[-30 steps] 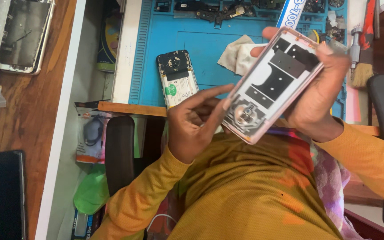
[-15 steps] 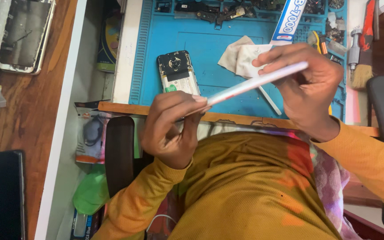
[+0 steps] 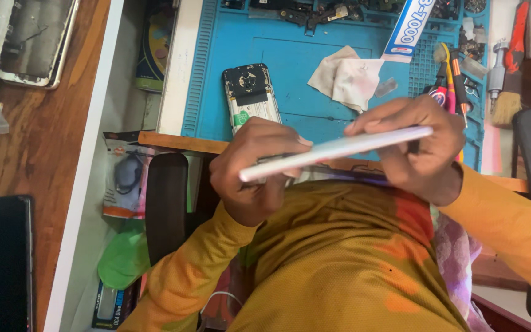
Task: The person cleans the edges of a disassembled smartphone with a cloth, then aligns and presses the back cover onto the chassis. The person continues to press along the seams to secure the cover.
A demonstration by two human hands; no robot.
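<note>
View from above, looking down at a person in a mustard-yellow long-sleeved top, seated at a tabletop (image 3: 179, 86) w/ a white edge. Both hands hold a thin, flat white phone panel (image 3: 336, 152) edge-on to the camera, so it reads as a slim pale bar tilted up toward the right, just above the person's chest and the tabletop's near edge. Left hand (image 3: 256, 169) has its grip closed on the lower left end, fingers curled over the top, thumb hidden underneath. Right hand (image 3: 416, 147) has its grip closed on the upper right end, fingertips pressing along the top edge.

Beyond the hands lies a blue rubbery work mat (image 3: 290, 67) w/ ribbed borders & small tray cells. On it, just past the left hand: an opened small phone body (image 3: 252, 95), dark at the top, white & green lower down. To its right, a crumpled off-white cloth (image 3: 345, 77). A white & blue glue tube (image 3: 410, 27) lies at the mat's far side. Red-handled tools and a bristle brush (image 3: 506, 104) sit at the right. Brown wood surface (image 3: 38, 135) at left.
</note>
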